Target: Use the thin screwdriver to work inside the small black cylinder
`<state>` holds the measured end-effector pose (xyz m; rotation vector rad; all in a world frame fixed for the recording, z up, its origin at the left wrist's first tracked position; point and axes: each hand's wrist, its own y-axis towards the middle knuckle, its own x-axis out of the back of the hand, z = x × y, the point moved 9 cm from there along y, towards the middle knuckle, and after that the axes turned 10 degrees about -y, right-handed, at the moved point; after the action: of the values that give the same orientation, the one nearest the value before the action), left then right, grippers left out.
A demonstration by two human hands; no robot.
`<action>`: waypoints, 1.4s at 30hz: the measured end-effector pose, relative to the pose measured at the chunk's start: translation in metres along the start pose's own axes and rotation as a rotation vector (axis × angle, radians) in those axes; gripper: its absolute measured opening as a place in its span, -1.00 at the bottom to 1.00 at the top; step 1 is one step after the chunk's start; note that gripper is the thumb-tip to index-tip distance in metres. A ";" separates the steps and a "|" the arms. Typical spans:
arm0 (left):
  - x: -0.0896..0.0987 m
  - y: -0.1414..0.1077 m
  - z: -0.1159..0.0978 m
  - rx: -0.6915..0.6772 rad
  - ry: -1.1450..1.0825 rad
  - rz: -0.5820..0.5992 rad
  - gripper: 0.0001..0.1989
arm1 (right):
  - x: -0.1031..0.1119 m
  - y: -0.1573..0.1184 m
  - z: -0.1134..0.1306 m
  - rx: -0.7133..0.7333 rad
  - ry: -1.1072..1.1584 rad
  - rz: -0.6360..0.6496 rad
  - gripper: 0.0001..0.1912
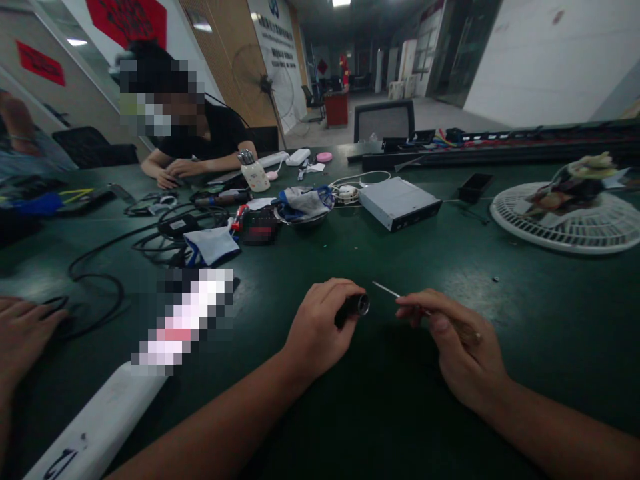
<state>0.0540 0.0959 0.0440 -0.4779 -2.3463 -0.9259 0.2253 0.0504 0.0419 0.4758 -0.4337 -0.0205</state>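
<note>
My left hand [320, 327] is closed around a short black cylinder [362, 305] whose round, shiny-rimmed end faces right. Its other end is hidden in my palm, so I cannot tell its exact kind. In my right hand [463, 347] lies a screwdriver [386, 289] with a thin metal shaft, gripped by the fingers. The shaft points left toward the cylinder's open end, with a gap between them. Part of a yellowish handle shows behind the fingers. Both hands are just above the dark green table [400, 413].
A white power strip-like bar [105, 407] lies at left, near another person's hand [25, 340]. Beyond are cables [120, 293], a glove [213, 247], a bowl [305, 217], a disc drive [397, 202] and a fan grille [560, 230]. A co-worker [200, 147] sits opposite.
</note>
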 end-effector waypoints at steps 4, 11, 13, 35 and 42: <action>0.004 0.000 0.005 0.044 -0.003 -0.043 -0.67 | -0.006 -0.001 0.018 0.150 0.026 0.079 -0.75; 0.004 0.000 -0.004 -0.031 -0.021 -0.040 -0.68 | -0.020 0.002 0.016 0.086 -0.121 0.175 -0.83; 0.005 0.000 -0.004 -0.024 -0.015 -0.046 -0.69 | -0.020 0.003 0.015 0.076 -0.132 0.188 -0.81; 0.007 0.001 0.005 0.096 0.095 -0.075 -0.68 | -0.012 -0.005 -0.006 -0.025 0.021 0.081 -0.85; 0.007 -0.002 0.017 0.182 0.141 -0.109 -0.67 | -0.057 -0.007 0.025 0.244 -0.327 0.494 -0.77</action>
<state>0.0416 0.1069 0.0371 -0.2070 -2.3184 -0.7584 0.1643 0.0397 0.0359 0.5969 -0.8721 0.4413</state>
